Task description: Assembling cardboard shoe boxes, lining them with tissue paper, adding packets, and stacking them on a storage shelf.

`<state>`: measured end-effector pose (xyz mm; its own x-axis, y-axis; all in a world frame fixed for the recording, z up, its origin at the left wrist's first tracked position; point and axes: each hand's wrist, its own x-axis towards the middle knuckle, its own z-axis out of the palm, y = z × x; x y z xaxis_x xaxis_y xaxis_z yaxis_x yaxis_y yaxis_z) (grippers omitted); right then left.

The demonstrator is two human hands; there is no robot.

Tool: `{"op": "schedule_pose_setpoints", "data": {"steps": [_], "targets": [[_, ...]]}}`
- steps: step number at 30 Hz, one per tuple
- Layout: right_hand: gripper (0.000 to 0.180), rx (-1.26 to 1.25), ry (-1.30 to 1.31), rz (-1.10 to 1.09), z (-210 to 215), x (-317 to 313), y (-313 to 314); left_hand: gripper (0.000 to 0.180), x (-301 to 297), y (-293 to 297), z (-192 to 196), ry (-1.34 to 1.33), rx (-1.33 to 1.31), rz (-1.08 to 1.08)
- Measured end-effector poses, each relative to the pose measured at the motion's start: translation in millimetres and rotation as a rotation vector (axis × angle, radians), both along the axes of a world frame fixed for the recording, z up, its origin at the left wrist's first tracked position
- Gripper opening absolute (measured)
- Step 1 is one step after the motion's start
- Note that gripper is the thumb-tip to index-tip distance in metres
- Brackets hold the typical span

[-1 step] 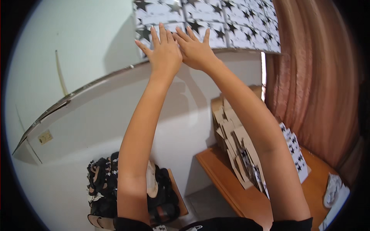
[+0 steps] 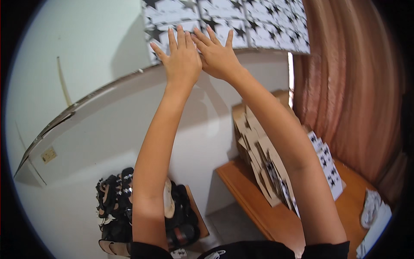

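Both arms stretch up and away from me, palms turned toward a stack of white boxes with black stars (image 2: 274, 32). My left hand (image 2: 182, 60) has its fingers spread and holds nothing. Beside it, my right hand (image 2: 219, 59) is spread too, its left edge meeting the left hand near the thumbs. Both hands overlap the lower left boxes of the stack in the picture. Whether the palms touch the boxes cannot be told, since they face away.
The boxes sit along a ledge (image 2: 114, 80) on the pale wall. Lower right, flat brown cardboard pieces (image 2: 254, 144) lean on a wooden table (image 2: 235, 175), near starred white cardboard (image 2: 332, 172). Dark shoes (image 2: 114, 196) fill a box lower left. A brown curtain (image 2: 340, 86) hangs at right.
The view has shifted slightly, so the boxes, table and curtain appear a little further left and higher. Both hands stay spread, in nearly the same place in the picture.
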<state>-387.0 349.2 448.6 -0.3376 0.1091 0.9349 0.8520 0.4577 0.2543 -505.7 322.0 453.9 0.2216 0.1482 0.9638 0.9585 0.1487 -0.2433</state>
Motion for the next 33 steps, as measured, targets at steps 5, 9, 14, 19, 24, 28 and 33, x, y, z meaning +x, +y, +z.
{"op": "schedule_pose_setpoints", "data": {"steps": [5,9,14,19,24,28,33], "targets": [[0.047,0.036,0.023,-0.032,-122,73,-37,0.046,62,-24,-125,0.071,-0.108,-0.375],[0.054,-0.282,0.061,-0.109,-255,140,-80,0.050,120,-45,-255,0.000,-0.442,-0.647],[0.055,-0.771,0.329,-0.279,-434,209,-143,0.053,198,-73,-424,-0.060,-0.883,-0.865],[0.058,-1.108,0.491,-0.584,-551,253,-221,0.058,255,-124,-531,-0.073,-1.303,-1.086],[0.064,-1.493,0.509,-0.839,-592,277,-270,0.066,275,-153,-586,-0.003,-1.505,-1.070],[0.059,-1.418,0.381,-0.901,-609,285,-293,0.066,283,-169,-595,0.238,-1.557,-0.997],[0.060,-1.244,0.357,-0.891,-613,280,-335,0.064,294,-172,-595,0.303,-1.422,-1.081]]}}
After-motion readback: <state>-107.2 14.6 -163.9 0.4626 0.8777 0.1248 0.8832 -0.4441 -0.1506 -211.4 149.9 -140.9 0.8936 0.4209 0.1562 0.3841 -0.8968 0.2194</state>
